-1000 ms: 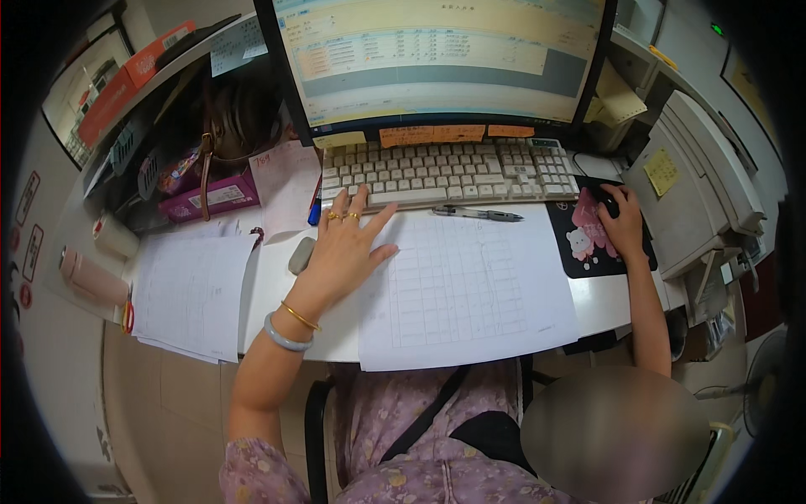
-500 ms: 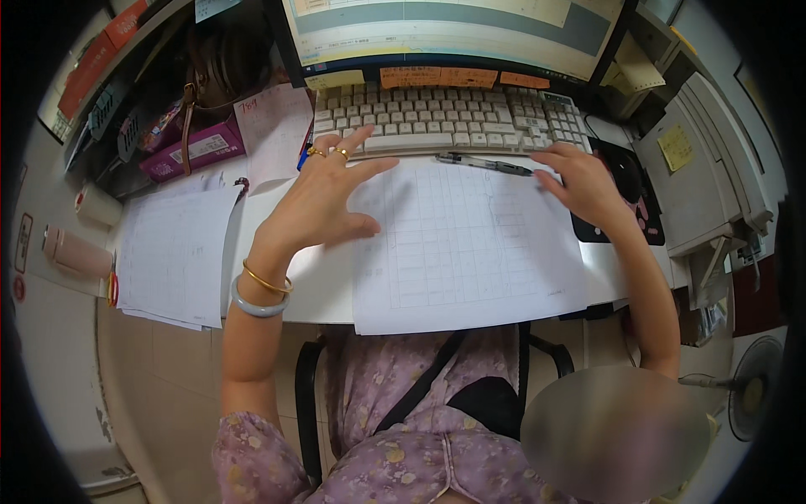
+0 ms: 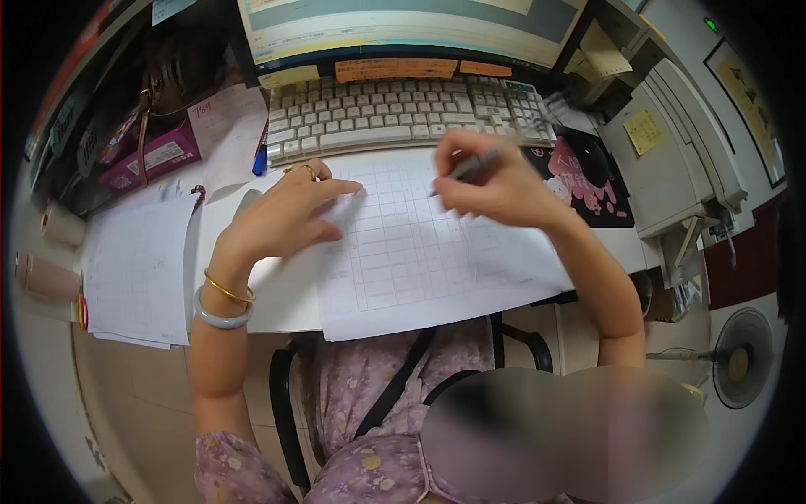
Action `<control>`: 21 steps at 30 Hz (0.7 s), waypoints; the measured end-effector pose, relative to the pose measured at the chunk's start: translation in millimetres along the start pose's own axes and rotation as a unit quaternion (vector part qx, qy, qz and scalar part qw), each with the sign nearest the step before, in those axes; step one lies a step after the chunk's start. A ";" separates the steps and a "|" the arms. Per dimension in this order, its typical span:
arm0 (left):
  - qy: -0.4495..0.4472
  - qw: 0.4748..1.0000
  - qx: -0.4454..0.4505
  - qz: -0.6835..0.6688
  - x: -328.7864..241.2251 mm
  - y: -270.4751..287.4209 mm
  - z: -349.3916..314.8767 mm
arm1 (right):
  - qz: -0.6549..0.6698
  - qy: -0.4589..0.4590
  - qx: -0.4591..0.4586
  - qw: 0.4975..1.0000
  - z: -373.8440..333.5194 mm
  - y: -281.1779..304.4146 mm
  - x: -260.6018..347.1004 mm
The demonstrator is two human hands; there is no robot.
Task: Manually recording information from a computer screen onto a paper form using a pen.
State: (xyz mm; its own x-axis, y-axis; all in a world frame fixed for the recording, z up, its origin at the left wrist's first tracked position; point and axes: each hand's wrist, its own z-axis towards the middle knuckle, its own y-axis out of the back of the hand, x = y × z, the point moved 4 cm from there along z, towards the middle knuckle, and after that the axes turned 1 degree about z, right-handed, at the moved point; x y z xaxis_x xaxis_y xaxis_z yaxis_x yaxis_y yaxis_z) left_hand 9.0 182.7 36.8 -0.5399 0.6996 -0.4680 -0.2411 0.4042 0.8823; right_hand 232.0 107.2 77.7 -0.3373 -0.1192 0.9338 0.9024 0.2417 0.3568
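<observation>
A sheet of paper (image 3: 403,277) with a faint printed grid lies on the white desk in front of the keyboard (image 3: 369,118). Over its right part, my right hand (image 3: 495,185) is closed around a pen (image 3: 474,168), its tip pointing down and left toward the grid. My left hand (image 3: 285,210) is at the sheet's upper left, fingers spread and index finger reaching over the grid, with nothing in it. Whether its fingertips press the paper is hard to see. A small grey object (image 3: 248,202) shows partly behind that hand.
Beyond the keyboard stands a monitor (image 3: 411,38) with orange notes along its lower edge. A mouse (image 3: 594,160) rests on a dark patterned mat (image 3: 617,206), beside a printer-like machine (image 3: 663,160). At left are stacked papers (image 3: 138,260), a purple box (image 3: 164,155) and a blue pen (image 3: 260,160).
My right hand has picked up the pen from below the keyboard and brought it left over the sheet. My left hand has lowered toward the paper's left side. The whole view has shifted.
</observation>
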 end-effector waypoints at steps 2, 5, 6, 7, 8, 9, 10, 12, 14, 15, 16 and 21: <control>-0.020 1.000 0.004 0.009 -4.7 1.8 2.3 | 0.106 -0.012 0.069 0.992 3.1 -26.0 3.1; -0.042 0.999 0.006 0.012 -2.2 0.3 3.7 | 0.135 -0.047 0.127 0.982 9.7 -58.1 -7.1; -0.036 0.999 0.007 0.015 0.2 -0.4 4.1 | 0.159 -0.056 0.134 0.976 11.8 -64.0 -11.0; -0.031 0.999 0.011 -0.002 -0.1 -2.3 6.1 | 0.163 -0.053 0.139 0.975 14.9 -67.0 -15.7; -0.026 0.999 0.015 -0.020 -0.1 -3.2 7.6 | 0.160 -0.071 0.100 0.979 17.6 -65.5 -23.5; -0.017 1.000 0.012 -0.019 -0.8 -3.0 6.3 | 0.156 -0.089 0.064 0.982 18.6 -63.7 -29.3; -0.023 0.999 0.014 -0.019 -2.2 -3.0 5.0 | 0.161 -0.094 0.037 0.982 18.9 -64.2 -32.3; -0.024 0.999 0.032 -0.030 -0.8 -3.1 5.2 | 0.160 -0.090 0.061 0.981 16.6 -72.4 -39.3; -0.036 0.999 0.025 -0.010 2.6 -4.3 5.9 | 0.100 -0.078 0.087 0.988 13.3 -80.8 -39.5; -0.050 0.998 0.019 0.013 2.1 -4.0 3.9 | 0.102 -0.078 0.092 0.987 13.6 -85.8 -42.5; -0.045 0.999 0.019 0.012 2.0 -3.6 3.4 | 0.055 -0.012 0.070 0.996 15.2 -88.2 -43.4; -0.034 0.999 0.034 0.001 1.6 -4.8 3.4 | 0.003 -0.069 0.060 0.996 14.3 -89.2 -38.8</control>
State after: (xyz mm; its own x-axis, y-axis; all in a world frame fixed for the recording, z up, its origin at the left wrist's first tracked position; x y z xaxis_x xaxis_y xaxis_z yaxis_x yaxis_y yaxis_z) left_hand 12.1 183.9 31.7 -0.4838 0.7375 -0.4712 -0.1839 0.4408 0.8786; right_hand 160.8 104.0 10.1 -0.3724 0.0140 0.9280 0.8689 0.3566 0.3433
